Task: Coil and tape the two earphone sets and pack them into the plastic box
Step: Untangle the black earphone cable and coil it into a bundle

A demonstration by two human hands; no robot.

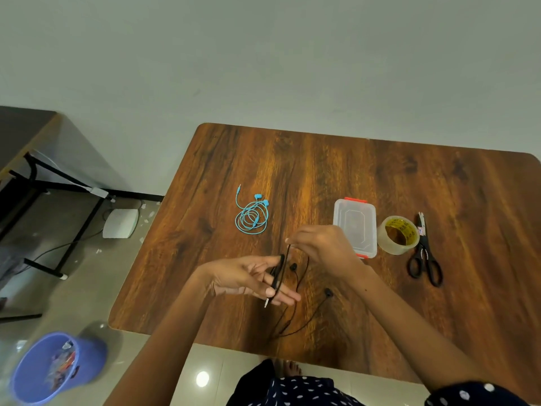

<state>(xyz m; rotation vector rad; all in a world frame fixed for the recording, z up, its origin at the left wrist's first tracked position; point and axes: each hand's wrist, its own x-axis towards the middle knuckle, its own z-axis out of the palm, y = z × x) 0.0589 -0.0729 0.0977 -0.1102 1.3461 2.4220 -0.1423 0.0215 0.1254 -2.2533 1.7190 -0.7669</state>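
Centre frame, over my desk [336, 171]: black earphones [295, 288], cord looped round straight fingers of left hand [246, 278]; right hand [319, 247] pinches the cord. Blue earphones [251, 215] coiled upper left; plastic box [355, 227], tape [398, 235], scissors [424, 253] right.

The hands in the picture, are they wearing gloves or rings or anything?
No gloves, rings or watch show. The left hand and right hand are bare, as are both forearms. By the right elbow is a dark sleeve with white dots.
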